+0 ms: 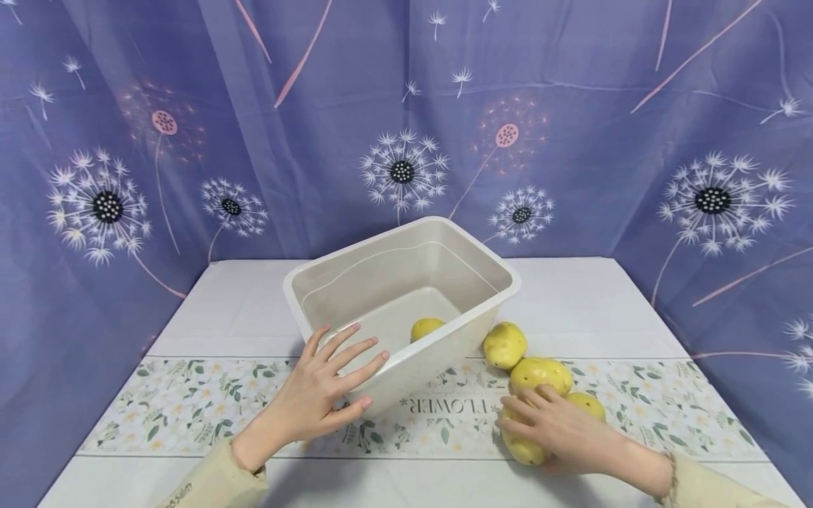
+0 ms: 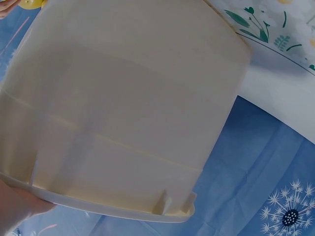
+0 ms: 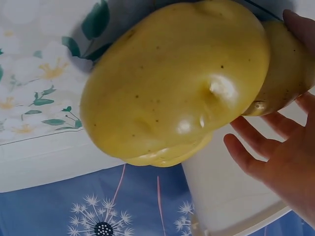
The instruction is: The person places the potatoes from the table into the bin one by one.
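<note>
A beige plastic tub (image 1: 381, 259) stands at an angle on the table, with one yellow potato (image 1: 425, 327) visible inside. My left hand (image 1: 327, 384) is at the tub's near left rim, fingers spread and fairly straight; in the left wrist view, part of that hand (image 2: 22, 209) meets the rim beside the outer wall (image 2: 123, 98). To the tub's right, my right hand (image 1: 559, 430) grips the nearest potato (image 1: 524, 450), its fingers over the top. In the right wrist view that potato (image 3: 283, 69) lies between thumb and fingers, partly hidden behind a larger potato (image 3: 172, 83).
More potatoes lie close by: one potato (image 1: 504, 346) by the tub's right corner, another potato (image 1: 540, 372) just nearer, and a third potato (image 1: 587, 405) behind my right hand. A floral runner (image 1: 648, 395) crosses the white table (image 1: 565, 296). Purple dandelion curtains (image 1: 305, 155) surround it.
</note>
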Demonstrator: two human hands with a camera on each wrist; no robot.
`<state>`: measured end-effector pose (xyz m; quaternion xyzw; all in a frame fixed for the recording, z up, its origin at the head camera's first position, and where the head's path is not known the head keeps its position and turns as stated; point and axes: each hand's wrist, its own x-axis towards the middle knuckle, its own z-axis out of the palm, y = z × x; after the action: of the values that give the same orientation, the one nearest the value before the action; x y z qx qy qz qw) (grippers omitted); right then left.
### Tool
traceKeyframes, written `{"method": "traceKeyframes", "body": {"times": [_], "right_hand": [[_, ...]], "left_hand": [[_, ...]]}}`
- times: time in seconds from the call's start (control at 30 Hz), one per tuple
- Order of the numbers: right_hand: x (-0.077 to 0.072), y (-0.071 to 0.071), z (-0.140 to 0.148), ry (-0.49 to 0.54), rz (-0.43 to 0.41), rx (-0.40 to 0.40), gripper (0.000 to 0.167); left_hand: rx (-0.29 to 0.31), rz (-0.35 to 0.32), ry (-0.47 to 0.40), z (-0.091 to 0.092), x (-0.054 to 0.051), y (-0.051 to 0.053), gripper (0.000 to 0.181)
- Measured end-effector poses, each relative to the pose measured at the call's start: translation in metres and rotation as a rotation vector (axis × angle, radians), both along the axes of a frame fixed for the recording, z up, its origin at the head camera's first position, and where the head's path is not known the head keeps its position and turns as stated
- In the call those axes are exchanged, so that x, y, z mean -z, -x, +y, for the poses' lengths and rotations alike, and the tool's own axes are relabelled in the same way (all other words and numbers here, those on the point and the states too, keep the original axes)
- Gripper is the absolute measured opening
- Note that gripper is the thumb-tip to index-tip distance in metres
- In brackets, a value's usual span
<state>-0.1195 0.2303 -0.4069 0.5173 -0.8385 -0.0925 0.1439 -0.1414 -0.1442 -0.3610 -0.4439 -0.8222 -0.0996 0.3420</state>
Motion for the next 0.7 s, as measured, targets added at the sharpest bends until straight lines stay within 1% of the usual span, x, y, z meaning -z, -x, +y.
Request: {"method": "traceKeyframes", "body": {"times": [0.1, 0.23, 0.33, 0.43, 0.53, 0.67, 0.7], "right_hand": [[-0.002, 0.000, -0.001, -0.033, -0.017, 0.004, 0.083], [-0.005, -0.001, -0.003, -0.086, -0.013, 0.003, 0.084], [-0.006, -0.001, -0.004, -0.076, 0.006, 0.009, 0.084], [-0.009, 0.001, -0.004, -0.029, 0.027, 0.010, 0.083], [-0.017, 0.004, -0.004, 0.005, 0.053, 0.012, 0.081], [-0.030, 0.007, -0.004, 0.015, 0.092, 0.023, 0.081], [-0.032, 0.007, -0.004, 0.016, 0.089, 0.027, 0.082]], "left_hand": [[-0.004, 0.000, 0.000, 0.000, 0.000, 0.000, 0.049], [-0.003, 0.005, -0.003, 0.000, 0.000, 0.000, 0.050], [-0.001, 0.004, -0.002, 0.000, 0.000, 0.001, 0.047], [-0.001, 0.002, 0.000, 0.000, 0.000, 0.001, 0.046], [-0.003, 0.008, -0.003, 0.000, 0.000, 0.000, 0.049], [-0.001, 0.013, -0.007, 0.000, 0.000, 0.000, 0.049], [0.000, 0.014, -0.008, 0.000, 0.000, 0.001, 0.049]]}}
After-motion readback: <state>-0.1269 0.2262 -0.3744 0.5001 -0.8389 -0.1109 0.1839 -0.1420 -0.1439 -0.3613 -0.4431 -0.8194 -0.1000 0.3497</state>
